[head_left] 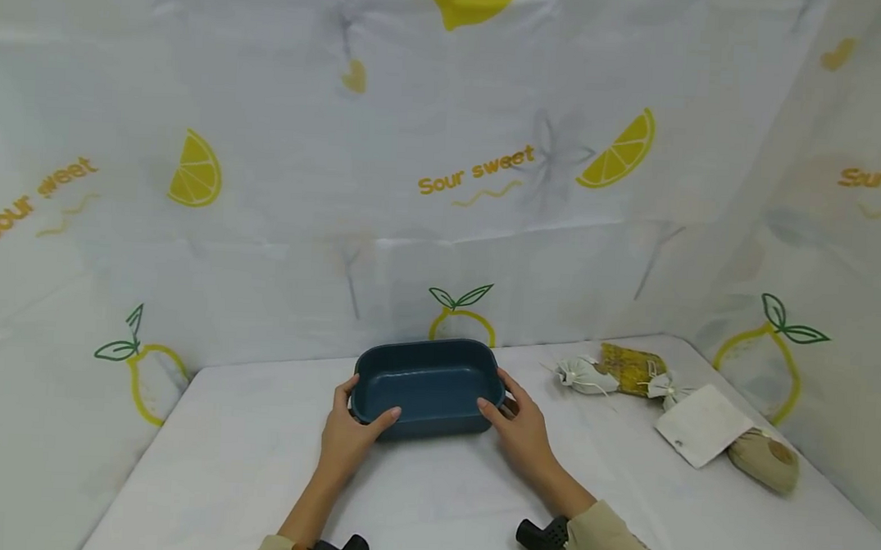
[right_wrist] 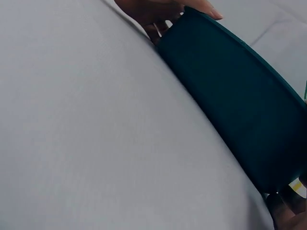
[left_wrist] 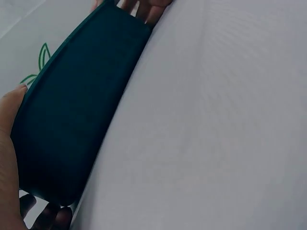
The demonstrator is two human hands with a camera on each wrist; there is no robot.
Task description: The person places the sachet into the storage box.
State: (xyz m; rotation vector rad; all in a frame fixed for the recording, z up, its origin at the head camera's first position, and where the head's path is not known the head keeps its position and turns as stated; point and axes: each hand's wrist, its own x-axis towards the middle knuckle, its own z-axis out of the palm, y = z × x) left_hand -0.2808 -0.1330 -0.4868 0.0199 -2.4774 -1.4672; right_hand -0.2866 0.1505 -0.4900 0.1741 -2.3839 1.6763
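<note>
A dark teal rectangular dish [head_left: 428,393] with rounded corners sits near the back of the white table, its hollow facing up and bare inside. My left hand [head_left: 348,437] grips its left end, thumb over the near rim and fingers round the side. At the opposite end my right hand [head_left: 525,430] holds it the same way, thumb on the rim. Both wrist views show the dish's near long wall [left_wrist: 72,110] close over the tabletop, with fingertips curled at the lower edge of each end.
To the right on the white table [head_left: 256,447] lie two small white drawstring pouches [head_left: 587,376], a yellow patterned packet [head_left: 632,367], a white card [head_left: 703,424] and a beige pouch [head_left: 764,461]. A lemon-print cloth [head_left: 300,285] hangs behind and at both sides.
</note>
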